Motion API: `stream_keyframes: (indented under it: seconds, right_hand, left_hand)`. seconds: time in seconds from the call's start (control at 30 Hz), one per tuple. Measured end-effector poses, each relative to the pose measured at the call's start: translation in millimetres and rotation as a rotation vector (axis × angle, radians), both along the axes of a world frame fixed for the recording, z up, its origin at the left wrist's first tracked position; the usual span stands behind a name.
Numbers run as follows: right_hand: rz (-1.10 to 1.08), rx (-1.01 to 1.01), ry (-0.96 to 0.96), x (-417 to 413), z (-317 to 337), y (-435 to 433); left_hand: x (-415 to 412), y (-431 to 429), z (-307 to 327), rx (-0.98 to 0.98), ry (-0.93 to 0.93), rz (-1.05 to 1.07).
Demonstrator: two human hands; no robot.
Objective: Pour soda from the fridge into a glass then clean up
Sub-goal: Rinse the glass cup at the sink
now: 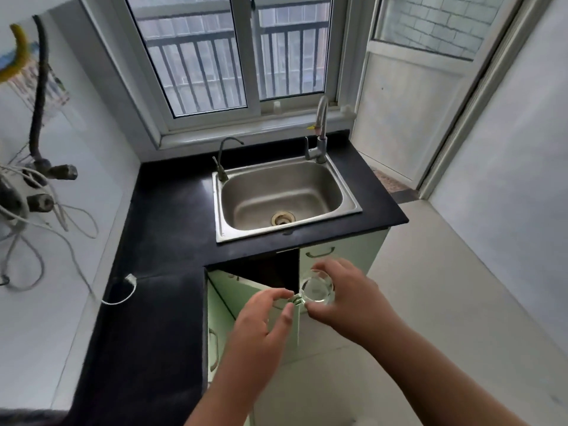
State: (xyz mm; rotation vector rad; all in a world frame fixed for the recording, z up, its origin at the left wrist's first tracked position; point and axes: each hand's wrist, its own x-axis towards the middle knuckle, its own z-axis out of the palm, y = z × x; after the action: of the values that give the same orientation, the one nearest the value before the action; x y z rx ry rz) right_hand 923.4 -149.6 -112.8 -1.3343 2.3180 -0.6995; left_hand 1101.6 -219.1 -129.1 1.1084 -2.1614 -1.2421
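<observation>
A clear glass mug (pixel 316 289) is held in the air in front of the sink cabinet, below the counter edge. My right hand (pixel 347 298) grips its body from the right, fingers curled round it. My left hand (pixel 261 321) reaches to the mug's handle (pixel 296 300), thumb and forefinger pinching it. The mug looks empty. No soda bottle or fridge is in view.
A steel sink (pixel 282 198) with a tall tap (pixel 321 130) and a small tap (pixel 222 158) sits in the black L-shaped counter (pixel 159 287). A cabinet door (pixel 233 293) below stands open. A white cable (pixel 123 290) lies on the counter. Pipes and wires hang at left.
</observation>
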Motion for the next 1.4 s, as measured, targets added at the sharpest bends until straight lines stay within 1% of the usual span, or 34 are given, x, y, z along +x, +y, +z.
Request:
stream_keyframes:
  seconds: [0.1, 0.27, 0.47, 0.6, 0.77, 1.0, 1.17, 1.4]
  right_hand:
    - [0.002, 0.014, 0.005, -4.4, -2.4, 3.6]
    - [0.001, 0.009, -0.003, -37.0, -3.9, 2.0]
    - [0.082, 0.003, 0.008, -89.0, 2.9, -0.1]
    - [0.177, 0.001, 0.052, -122.9, 10.1, -5.3]
    - [0.264, -0.032, 0.045, -168.4, 14.7, -14.3]
    - [0.335, -0.071, -0.035, -202.7, 8.8, -20.8]
    - [0.351, -0.08, -0.074, -223.0, 2.8, -29.2]
    - [0.293, -0.057, -0.07, -255.1, -8.2, -51.1]
  left_hand:
    - [-9.0, 0.6, -0.9, 0.041, 0.008, -0.012]
    - [-47.2, -5.3, -2.2, 0.046, 0.002, -0.036]
    - [-99.9, -3.9, -0.2, 0.048, -0.096, 0.012]
    - [-138.0, -0.9, 8.1, 0.006, -0.173, 0.016]
    - [-175.6, 2.3, 14.5, 0.0, -0.129, 0.13]
    - [-203.9, 6.2, 17.9, -0.037, -0.125, 0.2]
    - [-220.9, -2.8, 15.5, -0.013, -0.128, 0.201]
    - [-255.4, -28.1, 5.4, 0.072, -0.148, 0.153]
